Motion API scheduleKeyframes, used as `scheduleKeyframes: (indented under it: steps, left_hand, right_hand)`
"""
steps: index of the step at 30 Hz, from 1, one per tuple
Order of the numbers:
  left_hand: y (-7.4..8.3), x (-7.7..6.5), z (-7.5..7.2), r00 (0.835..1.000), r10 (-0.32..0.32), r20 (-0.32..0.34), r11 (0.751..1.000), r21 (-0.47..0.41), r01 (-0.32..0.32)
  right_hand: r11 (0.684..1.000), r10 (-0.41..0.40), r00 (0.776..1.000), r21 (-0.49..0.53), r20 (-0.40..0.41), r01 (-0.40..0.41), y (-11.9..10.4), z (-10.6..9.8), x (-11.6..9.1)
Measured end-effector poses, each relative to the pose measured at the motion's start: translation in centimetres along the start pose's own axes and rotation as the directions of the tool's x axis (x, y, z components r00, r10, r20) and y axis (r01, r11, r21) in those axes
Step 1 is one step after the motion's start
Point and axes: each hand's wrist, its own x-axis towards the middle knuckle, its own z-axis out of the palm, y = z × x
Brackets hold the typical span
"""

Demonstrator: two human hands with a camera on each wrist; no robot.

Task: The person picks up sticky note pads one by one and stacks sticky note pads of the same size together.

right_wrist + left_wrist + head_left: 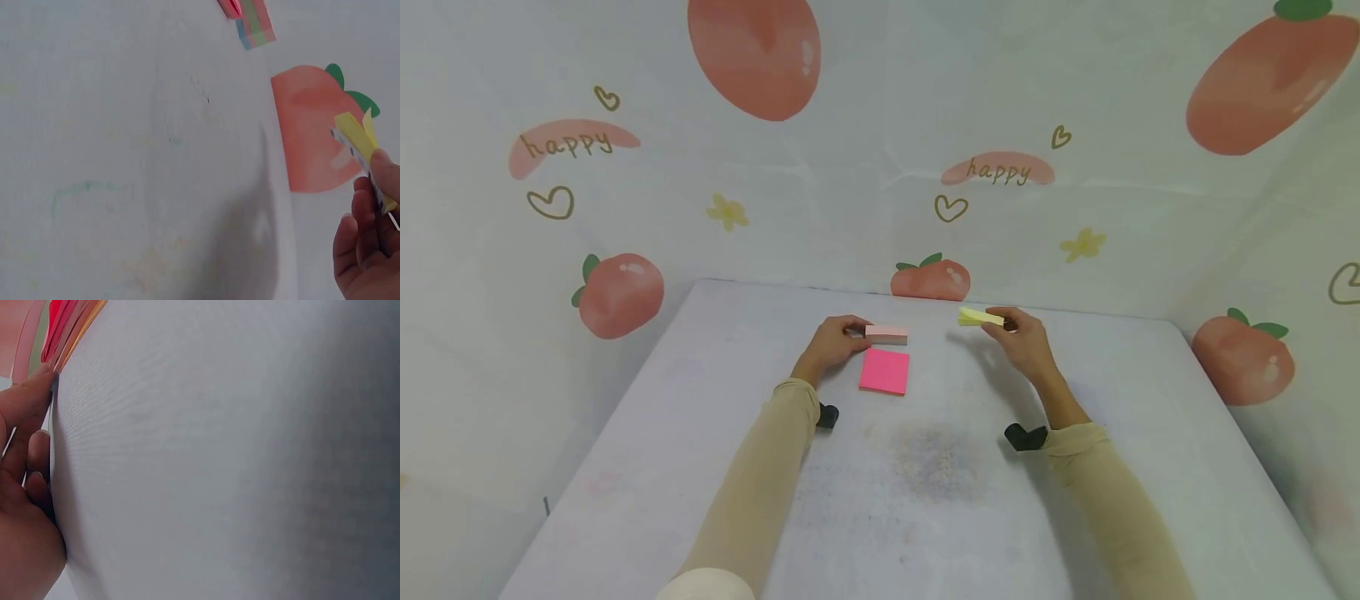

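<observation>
In the head view, a hot pink sticky note pad lies flat on the table. Right behind it is a pale pink sticky note block, whose side shows pink, green and blue layers in the right wrist view. My left hand pinches that block at its left end, thumb in front and fingers behind. Off to the right, my right hand pinches a yellow sticky note pad by its right end, raised over the table. A few yellow sheets fan apart from that pad in the right wrist view.
The white table has a greyish smudge near its middle. A fabric backdrop with fruit prints rises at the table's back edge and sides. Black wrist mounts stick out below both sleeves.
</observation>
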Motion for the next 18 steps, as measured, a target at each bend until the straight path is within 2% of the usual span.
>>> scheduleKeyframes:
  steps: [9, 18]
  left_hand:
    - [-0.2, 0.2, 0.0, 1.0, 0.0, 0.006, 1.0, -0.008, 0.0]
    - [0.2, -0.1, -0.1, 1.0, -0.024, 0.009, 0.999, -0.021, 0.024]
  right_hand:
    - [0.999, 0.006, 1.0, 0.041, 0.01, -0.007, -0.7, 1.6, 0.1]
    - [0.995, 0.028, 1.0, 0.091, 0.008, -0.029, -1.1, 2.9, 0.3]
